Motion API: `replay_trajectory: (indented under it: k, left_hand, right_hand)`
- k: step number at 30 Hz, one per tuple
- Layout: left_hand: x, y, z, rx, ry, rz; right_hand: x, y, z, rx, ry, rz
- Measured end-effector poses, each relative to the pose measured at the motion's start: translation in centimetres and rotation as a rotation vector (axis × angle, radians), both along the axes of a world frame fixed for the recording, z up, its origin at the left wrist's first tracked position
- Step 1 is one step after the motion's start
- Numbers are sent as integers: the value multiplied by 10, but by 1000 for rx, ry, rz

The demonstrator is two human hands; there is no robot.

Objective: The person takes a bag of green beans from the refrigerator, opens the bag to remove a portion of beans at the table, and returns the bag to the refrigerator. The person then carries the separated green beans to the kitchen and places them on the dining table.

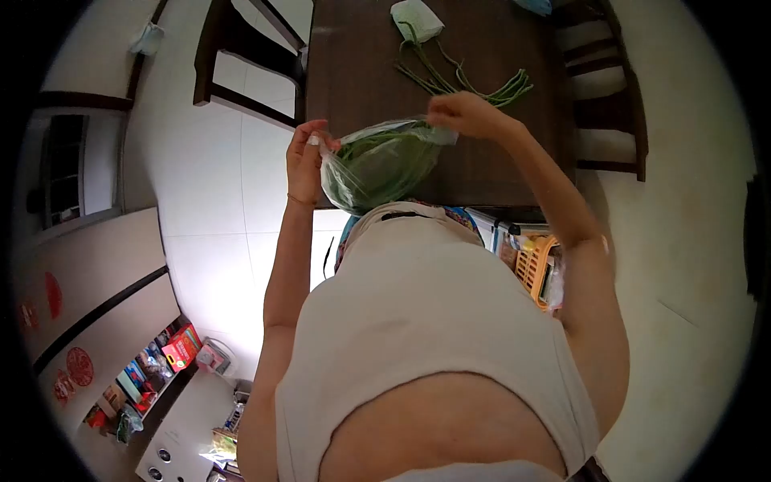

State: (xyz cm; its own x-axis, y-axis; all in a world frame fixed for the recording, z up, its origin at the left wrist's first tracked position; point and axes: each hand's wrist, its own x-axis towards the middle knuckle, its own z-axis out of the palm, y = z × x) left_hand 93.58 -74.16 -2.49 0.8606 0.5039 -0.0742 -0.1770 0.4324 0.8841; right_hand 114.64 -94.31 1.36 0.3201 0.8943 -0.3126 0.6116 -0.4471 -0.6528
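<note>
A clear plastic bag (377,173) full of long green beans hangs at the near edge of the dark table, its mouth spread. My left hand (305,161) pinches the left side of the bag's rim. On the other side, my right hand (466,115) has its fingers closed at the right end of the rim. Just beyond my right hand, several loose long beans (438,80) lie on the tabletop. Their upper ends reach a white packet or folded paper (418,20); which one I cannot tell.
The dark wooden table (353,72) has a chair (241,64) at its left and another chair (606,104) at its right. A yellow basket (534,269) with packets sits below on the right. Something blue (534,6) lies at the far edge. Shelves with boxes (152,369) stand lower left.
</note>
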Motion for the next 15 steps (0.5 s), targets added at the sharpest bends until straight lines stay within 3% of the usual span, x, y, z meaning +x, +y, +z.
replay_trajectory:
  k: [2,5,8,11,14,15]
  left_hand:
    - [0,2,-8,202,21,90]
    - [-6,13,-30,361,154,279]
    - [-5,16,-37,124,229,263]
    - [-6,18,-46,-94,193,122]
    - [-12,12,-35,-177,143,-161]
    - [-12,6,-34,-4,158,-178]
  right_hand:
    - [-7,-9,1,-230,-409,244]
    - [-10,-13,2,-469,-576,492]
    - [-15,-13,-7,-673,-630,552]
    - [-19,-23,-33,-587,-661,513]
    - [-3,-12,-41,-665,-268,273]
    - [-6,-8,-35,-671,-161,171]
